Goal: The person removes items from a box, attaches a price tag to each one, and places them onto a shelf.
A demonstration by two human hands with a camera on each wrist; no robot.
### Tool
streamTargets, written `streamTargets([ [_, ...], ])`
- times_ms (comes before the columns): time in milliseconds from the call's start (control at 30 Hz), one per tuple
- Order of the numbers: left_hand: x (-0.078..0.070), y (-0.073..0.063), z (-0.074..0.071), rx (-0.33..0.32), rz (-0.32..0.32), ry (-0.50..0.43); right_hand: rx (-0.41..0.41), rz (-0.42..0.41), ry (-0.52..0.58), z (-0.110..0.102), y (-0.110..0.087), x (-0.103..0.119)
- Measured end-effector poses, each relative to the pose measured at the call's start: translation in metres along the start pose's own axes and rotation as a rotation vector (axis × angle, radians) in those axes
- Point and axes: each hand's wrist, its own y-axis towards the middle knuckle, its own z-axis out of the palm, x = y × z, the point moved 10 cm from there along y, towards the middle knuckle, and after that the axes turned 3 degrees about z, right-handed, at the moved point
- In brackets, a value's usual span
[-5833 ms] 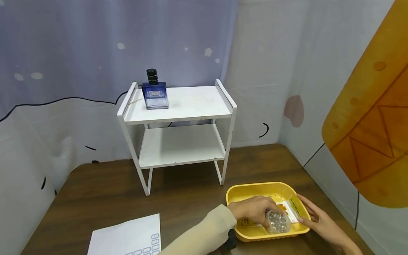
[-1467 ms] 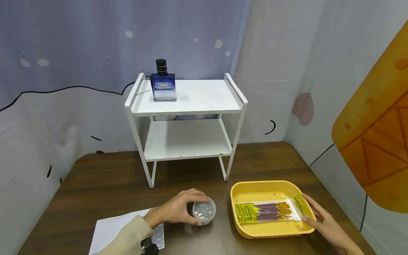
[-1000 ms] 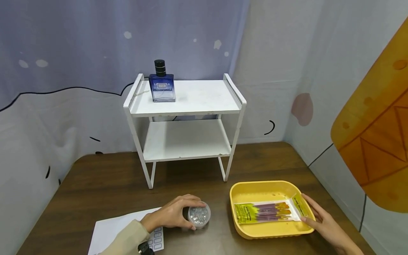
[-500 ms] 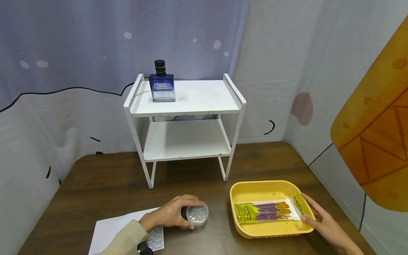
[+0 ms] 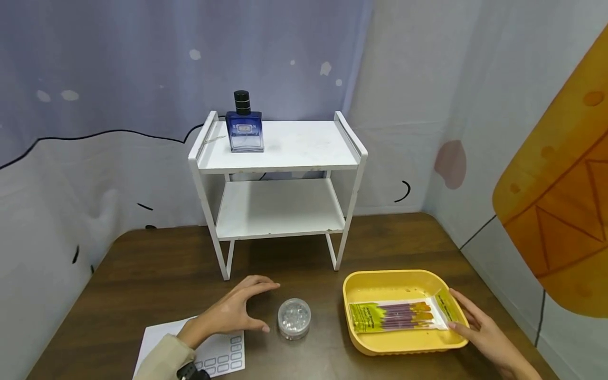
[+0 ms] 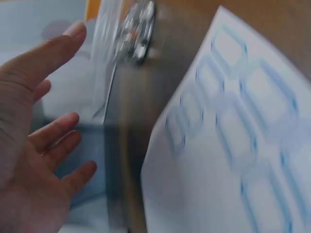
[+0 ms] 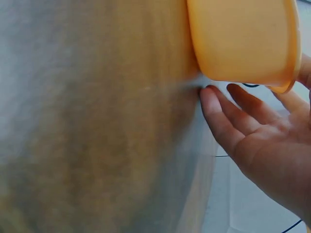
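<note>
A small clear round jar [image 5: 294, 318] with shiny, glittery contents stands on the table. It also shows in part in the left wrist view, past the thumb. Just left of it my left hand [image 5: 234, 311] hovers with thumb and fingers spread apart, holding nothing. My right hand [image 5: 482, 330] grips the right rim of the yellow tray [image 5: 404, 345], thumb over the rim and fingers along the outside. Inside the tray lies a flat plastic packet [image 5: 399, 315] printed with purple and orange sticks. From the right wrist, the tray wall [image 7: 243, 43] hides the thumb's tip.
Behind the jar stands a white two-tier shelf [image 5: 280, 208]. A blue perfume bottle with a black cap [image 5: 244, 129] is on its top level, at the left. White printed paper [image 5: 220, 353] lies partly under my left forearm. Patterned curtains enclose the table [image 5: 157, 274].
My left hand took the jar out of the tray, set it down on the table, then let go and drew back left with its fingers spread. The right hand stays at the tray.
</note>
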Motion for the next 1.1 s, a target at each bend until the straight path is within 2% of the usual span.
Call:
streamTargets([
  [133,0.023,-0.020,-0.024,-0.030,-0.112,0.037,-0.047,-0.005,-0.010,-0.007,-0.001,0.005],
  [233,0.041,-0.037,-0.033,-0.005,-0.225,0.058,-0.088,-0.042,-0.046,-0.013,-0.002,0.012],
  [333,0.055,-0.052,-0.033,0.061,-0.328,0.098,-0.104,-0.114,-0.120,-0.015,-0.003,0.023],
  [467,0.063,-0.062,-0.027,0.132,-0.391,0.171,-0.155,-0.172,-0.281,-0.018,-0.003,0.039],
  [567,0.064,-0.065,-0.024,0.162,-0.415,0.191,-0.185,-0.170,-0.349,-0.018,-0.003,0.051],
  [733,0.062,-0.066,-0.021,0.193,-0.446,0.182,-0.221,-0.231,-0.373,-0.012,-0.007,0.077],
  [967,0.055,-0.064,-0.021,0.181,-0.398,0.177,-0.287,-0.269,-0.399,-0.007,-0.015,0.104],
  [1100,0.054,-0.064,-0.019,0.192,-0.392,0.168,-0.341,-0.304,-0.425,-0.004,-0.020,0.118],
])
